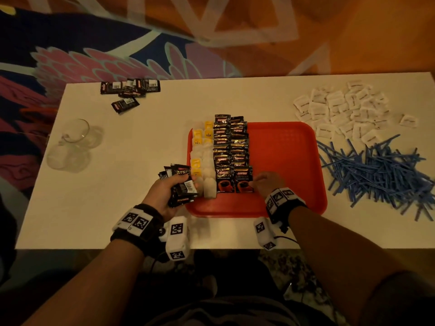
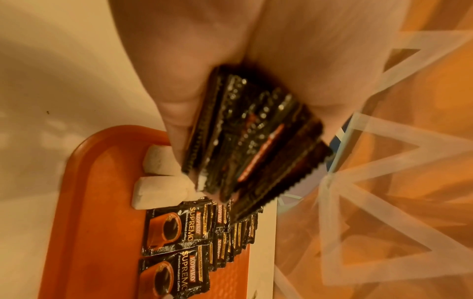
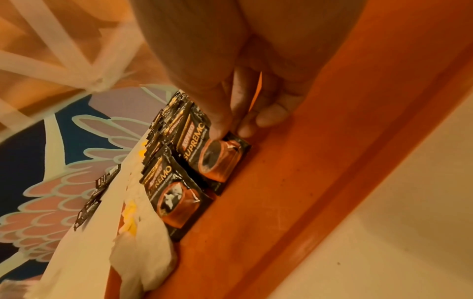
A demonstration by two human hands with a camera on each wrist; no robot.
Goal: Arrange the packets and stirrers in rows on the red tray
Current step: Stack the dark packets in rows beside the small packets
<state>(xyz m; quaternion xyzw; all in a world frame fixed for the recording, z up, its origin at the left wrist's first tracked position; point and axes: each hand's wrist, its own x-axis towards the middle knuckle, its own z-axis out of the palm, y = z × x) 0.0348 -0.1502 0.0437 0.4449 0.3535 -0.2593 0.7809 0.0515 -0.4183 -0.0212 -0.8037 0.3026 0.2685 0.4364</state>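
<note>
The red tray (image 1: 282,161) lies mid-table. At its left side run two rows of tea bags (image 1: 202,156), and beside them two rows of black coffee packets (image 1: 230,147). My left hand (image 1: 162,194) hovers at the tray's near-left corner and grips a fanned stack of coffee packets (image 1: 182,184), also seen edge-on as the stack (image 2: 250,145) in the left wrist view. My right hand (image 1: 263,182) is down on the tray, pinching the right edge of the nearest packet (image 1: 243,182) of the second coffee row. Its thumb (image 3: 217,125) lies on that packet (image 3: 215,159).
A heap of white sachets (image 1: 341,109) lies at the back right, with a pile of blue stirrers (image 1: 381,170) just right of the tray. More black packets (image 1: 129,89) lie at the back left. Glass cups (image 1: 75,142) stand at the left edge.
</note>
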